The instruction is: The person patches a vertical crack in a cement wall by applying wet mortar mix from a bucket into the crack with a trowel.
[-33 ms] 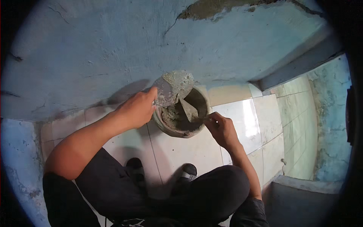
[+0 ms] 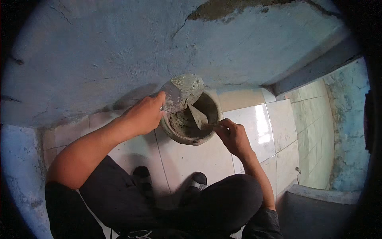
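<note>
My left hand (image 2: 146,113) is closed on the near edge of a flat grey board (image 2: 175,93) with rounded ends, tilted over the bucket's left rim. Wet grey mortar (image 2: 191,84) coats part of its upper face. In my right hand (image 2: 234,137) is a small pointed trowel (image 2: 199,116), gripped by its handle, which the fingers mostly hide. The trowel's blade slants up and left over the bucket, its tip at the board's lower edge. Below both is a round, mortar-stained bucket (image 2: 186,140) on the floor, with more mortar (image 2: 180,122) inside.
A blue wall (image 2: 119,47) with cracks and a bare grey patch (image 2: 223,10) rises just beyond the bucket. Pale tiles (image 2: 199,159) cover the floor, with my feet in sandals (image 2: 197,181) close by. To the right lie a ledge (image 2: 322,63) and a low grey block (image 2: 318,211).
</note>
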A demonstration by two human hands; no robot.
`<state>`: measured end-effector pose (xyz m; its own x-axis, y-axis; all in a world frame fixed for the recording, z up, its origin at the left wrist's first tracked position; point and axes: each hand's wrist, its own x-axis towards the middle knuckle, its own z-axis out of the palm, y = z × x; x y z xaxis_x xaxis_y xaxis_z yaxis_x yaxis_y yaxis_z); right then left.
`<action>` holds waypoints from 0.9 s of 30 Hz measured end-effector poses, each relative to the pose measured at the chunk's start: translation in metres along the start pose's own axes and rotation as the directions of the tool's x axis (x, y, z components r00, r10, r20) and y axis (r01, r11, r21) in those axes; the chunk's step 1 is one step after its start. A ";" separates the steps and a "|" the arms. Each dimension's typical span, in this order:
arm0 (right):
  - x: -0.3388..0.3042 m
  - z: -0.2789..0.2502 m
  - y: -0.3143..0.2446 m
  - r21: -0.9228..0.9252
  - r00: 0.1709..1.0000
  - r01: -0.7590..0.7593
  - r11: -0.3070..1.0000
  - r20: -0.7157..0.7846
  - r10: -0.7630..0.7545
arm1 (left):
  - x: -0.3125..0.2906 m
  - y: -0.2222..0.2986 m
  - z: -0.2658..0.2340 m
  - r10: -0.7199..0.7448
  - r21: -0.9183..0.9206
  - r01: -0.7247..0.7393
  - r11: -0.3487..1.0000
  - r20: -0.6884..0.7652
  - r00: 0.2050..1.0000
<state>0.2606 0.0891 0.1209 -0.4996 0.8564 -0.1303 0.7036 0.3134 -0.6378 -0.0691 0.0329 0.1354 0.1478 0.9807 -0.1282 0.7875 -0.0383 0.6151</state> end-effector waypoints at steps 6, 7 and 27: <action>0.001 -0.009 0.017 0.510 0.940 -0.298 0.807 0.302 0.156 | 0.005 -0.007 0.002 -0.024 -0.040 0.025 0.999 0.026 0.999; 0.001 -0.013 0.012 0.584 0.939 -0.293 0.757 0.324 0.113 | 0.005 -0.010 0.002 -0.012 -0.047 0.014 0.999 0.034 0.999; 0.158 -0.038 -0.051 -0.059 0.788 0.435 0.899 -0.457 -0.412 | 0.017 -0.002 0.007 -0.113 0.014 0.116 0.993 0.352 0.929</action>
<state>0.1646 0.2237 0.1619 -0.4525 0.7336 0.5070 0.4448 0.6784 -0.5847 -0.0636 0.0487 0.1264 0.2593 0.8478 -0.4627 0.8073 0.0727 0.5856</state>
